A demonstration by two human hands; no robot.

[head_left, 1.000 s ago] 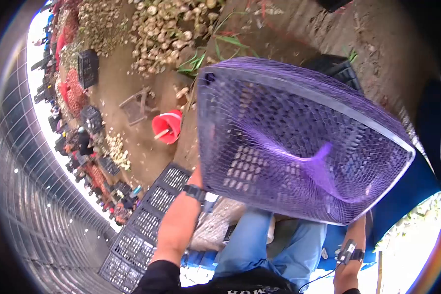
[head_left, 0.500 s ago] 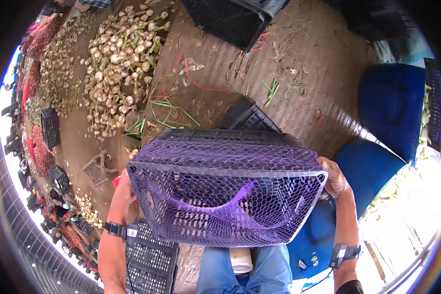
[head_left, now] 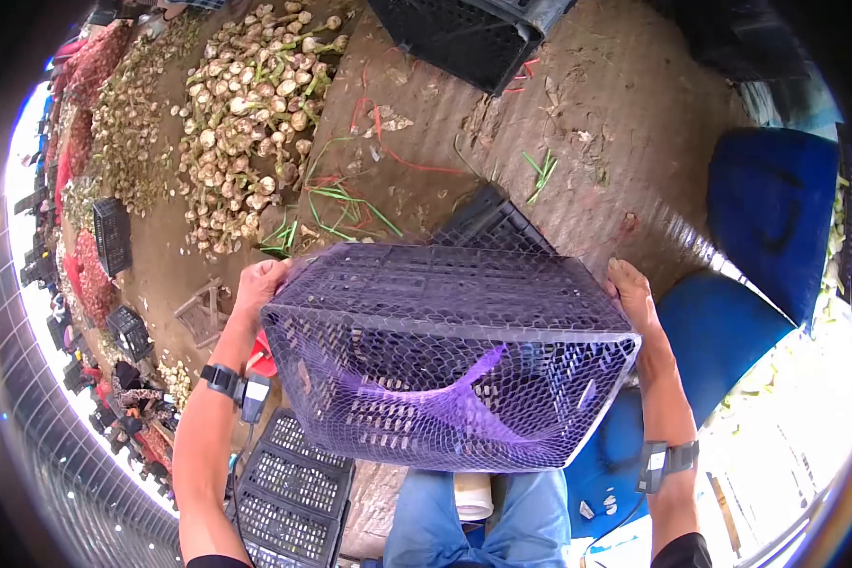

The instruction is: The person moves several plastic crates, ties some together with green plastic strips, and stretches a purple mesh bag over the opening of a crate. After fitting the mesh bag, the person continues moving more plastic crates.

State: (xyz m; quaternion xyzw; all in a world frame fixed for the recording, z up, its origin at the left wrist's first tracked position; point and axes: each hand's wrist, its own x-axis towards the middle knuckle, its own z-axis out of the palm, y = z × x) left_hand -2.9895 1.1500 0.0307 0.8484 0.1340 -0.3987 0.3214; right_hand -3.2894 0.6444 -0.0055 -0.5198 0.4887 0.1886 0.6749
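Both hands — left hand [head_left: 258,281], right hand [head_left: 630,295] — grip the sides of a black plastic crate [head_left: 445,350] lined with purple mesh netting [head_left: 464,417], held above the knees — netting's on, crate empty.

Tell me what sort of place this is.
Probably a farm sorting or packing yard for garlic: heaps of garlic bulbs on bare dirt ground, stacked black plastic crates, and a purple mesh sack lining the held crate.

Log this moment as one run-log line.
left hand grips crate side | right hand grips opposite side | black crate lined with purple net, held over lap | garlic pile beyond
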